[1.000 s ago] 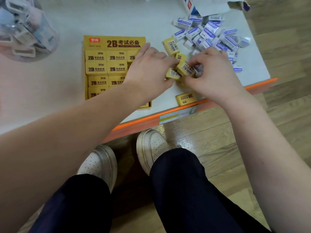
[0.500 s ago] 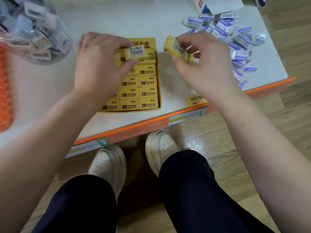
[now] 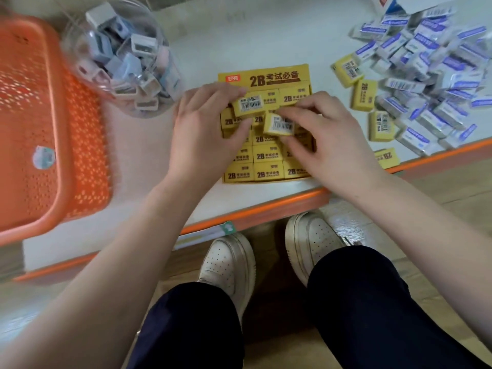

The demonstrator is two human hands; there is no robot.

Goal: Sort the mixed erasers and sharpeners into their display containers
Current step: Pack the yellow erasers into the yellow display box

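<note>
A yellow 2B eraser display box (image 3: pixel 277 75) lies on the white table, filled with rows of yellow erasers. Over its upper rows my left hand (image 3: pixel 205 134) pinches a yellow eraser (image 3: pixel 249 105), barcode side up. Right beside it, my right hand (image 3: pixel 330 139) pinches a second yellow eraser (image 3: pixel 279 125), also barcode up. Several loose yellow erasers (image 3: pixel 363 95) lie to the right of the box, at the edge of a heap of white-and-blue erasers (image 3: pixel 426 75). A clear round tub of sharpeners (image 3: pixel 125 59) stands to the box's left.
An orange perforated basket (image 3: pixel 40 129) sits at the far left, partly over the table's edge. The table's orange front edge (image 3: pixel 266 209) runs just below the box. One yellow eraser (image 3: pixel 387 157) lies near that edge. My shoes and legs are below.
Both hands rose from the loose pile at the right, each with a yellow eraser, and have come together over the display box. The view has swung left, and the orange basket now shows.
</note>
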